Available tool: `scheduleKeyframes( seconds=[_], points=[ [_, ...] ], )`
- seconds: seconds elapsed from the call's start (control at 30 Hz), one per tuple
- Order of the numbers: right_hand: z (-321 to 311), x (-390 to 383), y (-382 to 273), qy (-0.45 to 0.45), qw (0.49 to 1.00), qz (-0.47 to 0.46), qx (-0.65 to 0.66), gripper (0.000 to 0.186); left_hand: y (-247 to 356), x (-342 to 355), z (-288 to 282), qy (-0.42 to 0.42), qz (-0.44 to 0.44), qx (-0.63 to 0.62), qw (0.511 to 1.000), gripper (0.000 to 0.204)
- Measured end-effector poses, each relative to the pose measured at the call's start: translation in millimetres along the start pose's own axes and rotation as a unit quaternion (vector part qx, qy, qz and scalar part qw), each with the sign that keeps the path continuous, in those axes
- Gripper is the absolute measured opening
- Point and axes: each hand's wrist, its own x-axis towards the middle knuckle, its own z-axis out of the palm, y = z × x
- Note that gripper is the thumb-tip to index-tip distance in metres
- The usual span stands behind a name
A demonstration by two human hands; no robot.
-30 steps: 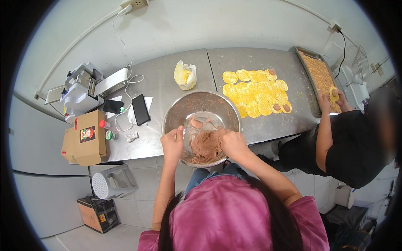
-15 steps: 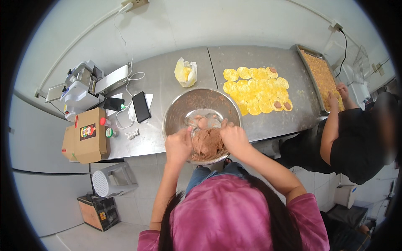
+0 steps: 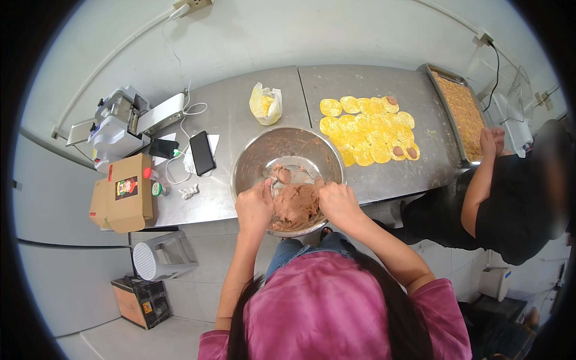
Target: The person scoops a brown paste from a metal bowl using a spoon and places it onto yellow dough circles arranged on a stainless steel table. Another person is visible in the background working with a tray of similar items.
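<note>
A wide metal bowl (image 3: 245, 159) stands at the table's front edge, with a large mound of pinkish-brown minced filling (image 3: 297, 207) in its near part. My left hand (image 3: 254, 207) is closed over the bowl's left side, gripping what looks like a metal spoon (image 3: 276, 185). Over the right side, my right hand (image 3: 339, 203) is closed on a similar spoon (image 3: 310, 179), mostly hidden by the fingers. Between the spoon tips is a small rounded lump of filling (image 3: 282, 174). Yellow round wrappers (image 3: 366, 129) lie overlapping to the right; a few carry lumps of filling.
A plastic bag (image 3: 266, 104) with yellow contents stands behind the bowl. Leftward are a phone (image 3: 203, 153), a cardboard box (image 3: 129, 195) and a white machine (image 3: 117, 132). At right, a co-worker (image 3: 504, 198) stands beside a tray (image 3: 445, 114) of orange-brown pieces. A stool (image 3: 162, 257) is below.
My hands have shifted slightly, and the small lump sits a little further left between the spoons. The co-worker's hands have drawn together and back from the tray.
</note>
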Motion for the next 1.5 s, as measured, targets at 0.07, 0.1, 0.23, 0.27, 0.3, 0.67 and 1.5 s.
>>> scheduleKeyframes(
  seconds=[0.07,0.1,0.23,0.27,0.3,0.67,1.5],
  points=[
    [0,1,1,-0.011,1.0,-0.006,0.006,0.02,1,0,1,0.004,0.007,0.0,1.0,0.031],
    [1,2,1,-0.017,1.0,-0.01,0.01,0.019,1,0,1,0.002,0.014,0.008,1.0,0.03],
    [3,3,-4,0.009,1.0,-0.029,-0.01,0.012,1,1,6,-0.001,0.069,0.032,0.997,0.027],
    [2,5,-2,0.009,0.999,-0.044,-0.007,0.011,0,1,8,-0.001,0.088,0.037,0.995,0.026],
    [2,8,1,0.01,0.998,-0.06,-0.004,0.01,-2,1,9,-0.004,0.099,0.046,0.994,0.026],
    [6,13,70,-0.346,0.599,0.172,0.701,0.026,-9,-9,30,-0.032,0.136,0.14,0.98,0.028],
    [15,-28,182,0.205,0.952,0.225,0.041,0.013,-26,-10,20,-0.134,-0.004,-0.101,0.986,0.033]
  ],
)
